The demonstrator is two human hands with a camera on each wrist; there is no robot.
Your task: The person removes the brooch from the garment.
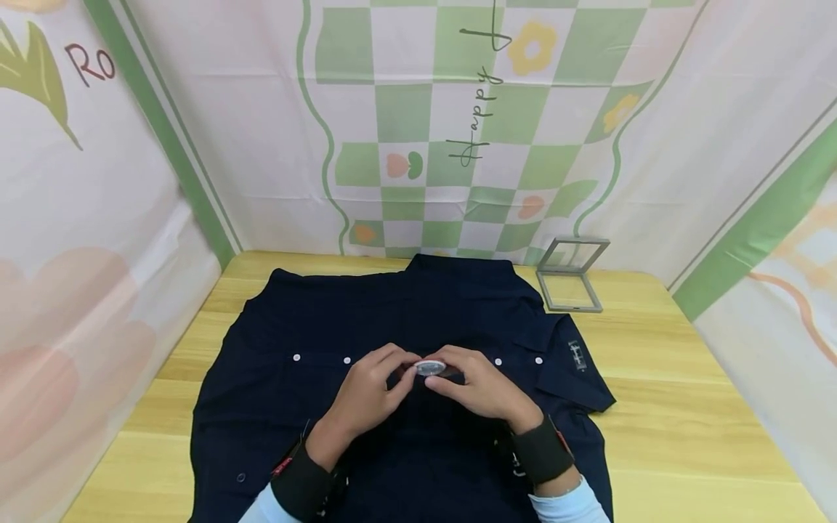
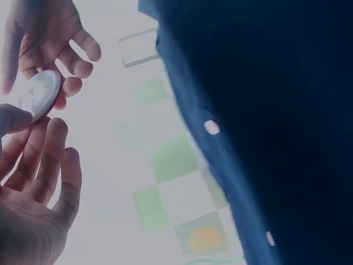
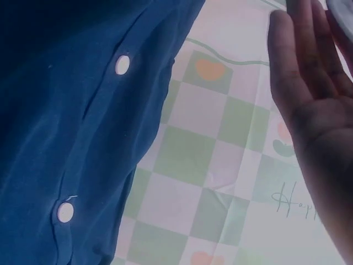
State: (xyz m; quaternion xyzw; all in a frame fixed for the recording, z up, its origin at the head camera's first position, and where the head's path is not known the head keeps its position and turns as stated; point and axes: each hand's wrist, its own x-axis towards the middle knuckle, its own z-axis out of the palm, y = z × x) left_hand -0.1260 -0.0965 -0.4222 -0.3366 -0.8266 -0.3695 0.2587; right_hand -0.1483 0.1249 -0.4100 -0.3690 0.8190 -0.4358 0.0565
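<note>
Over the middle of a dark navy short-sleeved shirt (image 1: 301, 414), both hands meet at a round badge (image 1: 429, 367) with a silvery face and a reddish edge. My left hand (image 1: 369, 388) pinches its edge between thumb and fingers. On the other side, my right hand (image 1: 480, 381) touches it with its fingers, the thumb standing off the face. In the left wrist view the badge (image 2: 43, 94) is tilted, its pale face catching the light. Only a corner of the badge (image 3: 343, 14) enters the right wrist view, beside the long, fairly straight fingers (image 3: 292, 61).
The shirt lies spread on a wooden table (image 1: 680, 407), its collar toward the back and white buttons (image 1: 498, 362) across the chest. A grey-framed clear display case (image 1: 569, 274) stands unfolded at the back right. Printed cloth (image 1: 261, 131) surrounds the table.
</note>
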